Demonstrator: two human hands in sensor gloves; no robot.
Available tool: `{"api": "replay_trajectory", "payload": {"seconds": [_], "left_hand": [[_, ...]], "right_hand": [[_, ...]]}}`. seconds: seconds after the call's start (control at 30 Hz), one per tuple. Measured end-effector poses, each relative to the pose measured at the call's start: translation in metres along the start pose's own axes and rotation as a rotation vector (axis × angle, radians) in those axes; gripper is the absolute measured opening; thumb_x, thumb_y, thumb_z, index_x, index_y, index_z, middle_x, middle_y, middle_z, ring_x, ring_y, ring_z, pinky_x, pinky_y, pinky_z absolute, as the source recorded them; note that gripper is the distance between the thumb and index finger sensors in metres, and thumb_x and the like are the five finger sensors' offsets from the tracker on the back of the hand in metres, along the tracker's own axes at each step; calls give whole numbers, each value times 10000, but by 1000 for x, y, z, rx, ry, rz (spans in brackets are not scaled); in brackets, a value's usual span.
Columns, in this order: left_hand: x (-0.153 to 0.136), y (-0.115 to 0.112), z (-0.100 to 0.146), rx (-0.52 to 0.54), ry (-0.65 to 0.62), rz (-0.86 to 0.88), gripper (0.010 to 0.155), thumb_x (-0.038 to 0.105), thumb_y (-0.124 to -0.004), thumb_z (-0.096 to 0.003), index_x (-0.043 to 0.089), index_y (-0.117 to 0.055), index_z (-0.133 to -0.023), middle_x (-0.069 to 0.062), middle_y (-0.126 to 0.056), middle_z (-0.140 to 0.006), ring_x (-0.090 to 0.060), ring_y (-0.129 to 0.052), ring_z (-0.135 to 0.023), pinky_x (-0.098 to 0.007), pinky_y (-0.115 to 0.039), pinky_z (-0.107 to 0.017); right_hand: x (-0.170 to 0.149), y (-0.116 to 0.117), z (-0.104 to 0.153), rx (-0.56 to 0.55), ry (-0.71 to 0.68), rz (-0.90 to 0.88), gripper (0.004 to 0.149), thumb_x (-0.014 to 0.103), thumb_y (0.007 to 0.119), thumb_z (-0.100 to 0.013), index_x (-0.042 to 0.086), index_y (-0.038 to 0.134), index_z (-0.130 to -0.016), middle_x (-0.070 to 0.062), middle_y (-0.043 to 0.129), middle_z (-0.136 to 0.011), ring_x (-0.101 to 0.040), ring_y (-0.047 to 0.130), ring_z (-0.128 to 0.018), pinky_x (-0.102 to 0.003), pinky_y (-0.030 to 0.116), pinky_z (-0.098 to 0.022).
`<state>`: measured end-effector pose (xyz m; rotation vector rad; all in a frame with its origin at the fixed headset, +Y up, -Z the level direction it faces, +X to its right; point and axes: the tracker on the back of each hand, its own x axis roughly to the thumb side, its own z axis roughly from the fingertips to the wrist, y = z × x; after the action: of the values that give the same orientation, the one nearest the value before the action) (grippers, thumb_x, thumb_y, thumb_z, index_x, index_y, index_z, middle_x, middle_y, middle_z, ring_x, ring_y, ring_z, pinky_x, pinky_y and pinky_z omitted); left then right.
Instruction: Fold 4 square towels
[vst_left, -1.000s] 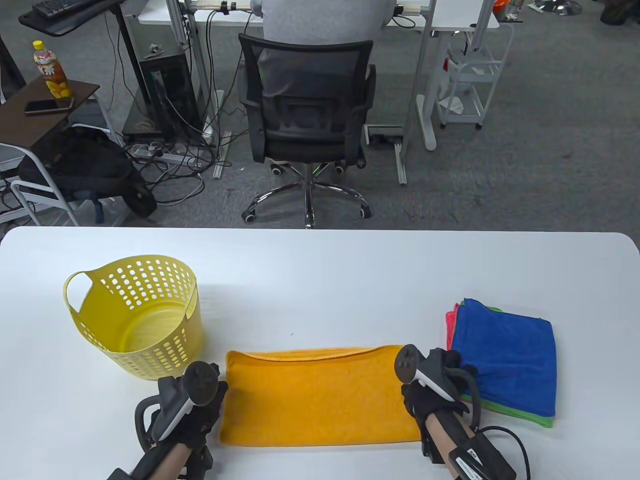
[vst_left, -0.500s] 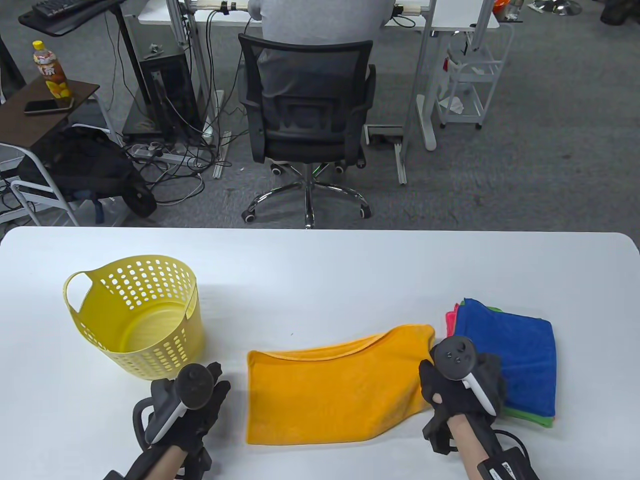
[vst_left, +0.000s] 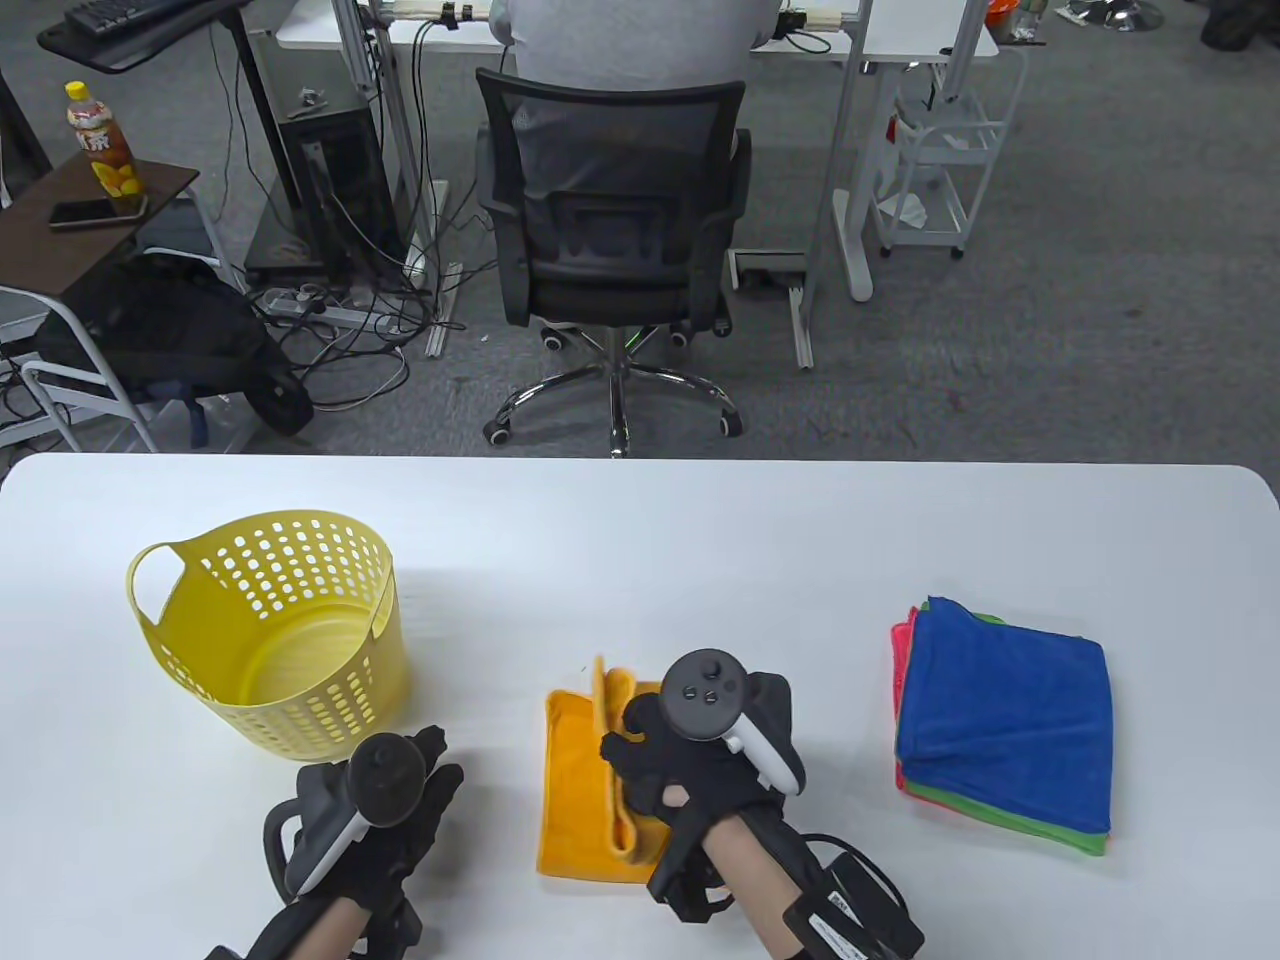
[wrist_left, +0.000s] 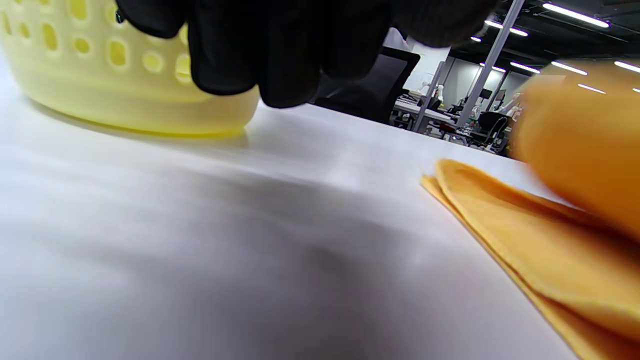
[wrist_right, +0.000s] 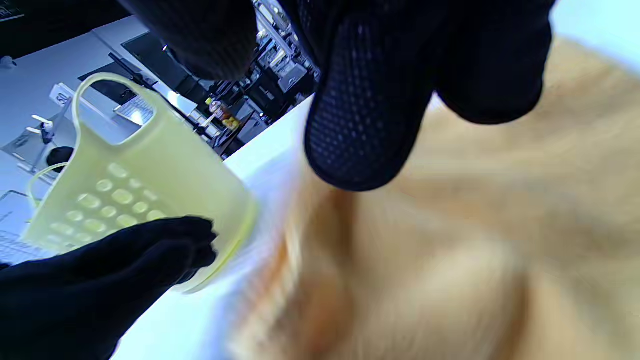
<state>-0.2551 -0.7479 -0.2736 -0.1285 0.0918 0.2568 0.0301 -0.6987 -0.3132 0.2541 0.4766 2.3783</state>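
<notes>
An orange towel (vst_left: 575, 800) lies at the table's front middle, doubled over on itself. My right hand (vst_left: 640, 750) is over it and holds its right end, brought across to the left, with one edge still standing up. In the right wrist view my fingers (wrist_right: 365, 110) hang over the blurred towel (wrist_right: 450, 240). My left hand (vst_left: 425, 780) rests empty on the table just left of the towel, fingers loose. The left wrist view shows the towel's layered corner (wrist_left: 525, 250). A stack of blue, green and pink towels (vst_left: 1005, 710) lies at the right.
A yellow perforated basket (vst_left: 270, 640) stands empty at the left, close behind my left hand; it also shows in the left wrist view (wrist_left: 100, 85) and the right wrist view (wrist_right: 150, 180). Bare white table (vst_left: 640, 540) stretches behind the towel.
My right hand has lifted the towel's right end and swept it left over the rest, halving its width. My left hand let go of the left edge and stayed put.
</notes>
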Motion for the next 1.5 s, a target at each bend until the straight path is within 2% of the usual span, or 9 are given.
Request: {"api": "replay_trajectory", "payload": {"seconds": [0.23, 0.33, 0.47, 0.63, 0.73, 0.83, 0.97, 1.33, 1.5], "left_hand": [[-1, 0, -1, -10, -6, 7, 598, 565, -670, -527, 312, -706, -1068, -34, -809, -1081, -336, -802, -1029, -535, -579, -826], [0, -2, -2, -16, -11, -10, 598, 565, -670, -527, 313, -704, -1069, -35, -806, -1084, -334, -802, -1030, -534, -578, -827], [0, -5, -3, -20, -10, -32, 598, 565, -669, -527, 315, -702, -1070, -37, -807, -1083, -334, -800, -1031, -534, -578, -828], [0, -7, -2, -18, -11, -46, 597, 566, -668, -527, 315, -704, -1068, -36, -806, -1084, -333, -801, -1031, -534, -578, -827], [1, -8, -2, -16, -15, -50, 598, 566, -666, -528, 316, -702, -1069, -36, -806, -1084, -333, -801, -1030, -533, -578, -828], [2, -9, -3, -26, -19, -54, 598, 569, -662, -528, 318, -699, -1071, -37, -803, -1086, -330, -799, -1033, -532, -577, -829], [1, -13, -5, -43, -16, -65, 604, 572, -657, -529, 320, -685, -1078, -6, -794, -1093, -328, -795, -1036, -531, -573, -832], [1, -17, -5, -22, 4, -108, 594, 569, -661, -527, 331, -699, -1070, -11, -801, -1089, -336, -799, -1032, -538, -570, -831], [2, -21, -6, -35, 6, -128, 596, 571, -660, -525, 332, -699, -1070, -44, -800, -1089, -334, -799, -1032, -537, -569, -831]], "right_hand": [[-69, -29, -3, -230, 311, 146, 621, 392, 720, -570, -54, 710, -1002, -437, 721, -952, -289, 1028, -454, -604, 790, -469], [-109, -10, -12, -98, 508, 292, 659, 444, 694, -575, -61, 713, -998, -429, 697, -929, -327, 902, -558, -632, 709, -511], [-119, 11, -29, -141, 497, 206, 698, 436, 730, -549, -93, 655, -998, -439, 633, -859, -299, 797, -618, -642, 641, -532], [-120, 15, -40, -299, 497, 174, 424, 255, 817, -505, 17, 831, -856, -376, 705, -803, -263, 810, -534, -620, 659, -481], [-122, 6, -28, -333, 384, 80, 408, 257, 694, -538, 85, 736, -905, -384, 700, -886, -316, 892, -590, -626, 728, -457], [-122, -19, -6, -400, 280, 45, 416, 247, 614, -558, 94, 645, -944, -364, 716, -936, -323, 1040, -478, -505, 933, -352], [-122, -65, 15, -543, 241, 259, 414, 241, 643, -562, 69, 684, -937, -240, 898, -616, -103, 982, -132, -294, 919, -92], [-96, -192, 41, -646, 241, 226, 407, 235, 687, -556, 73, 724, -928, -222, 918, -548, -129, 965, -89, -294, 888, -61], [-142, -243, 71, -741, 342, 94, 407, 236, 690, -558, 78, 722, -933, -227, 914, -559, -140, 963, -100, -304, 884, -72]]}}
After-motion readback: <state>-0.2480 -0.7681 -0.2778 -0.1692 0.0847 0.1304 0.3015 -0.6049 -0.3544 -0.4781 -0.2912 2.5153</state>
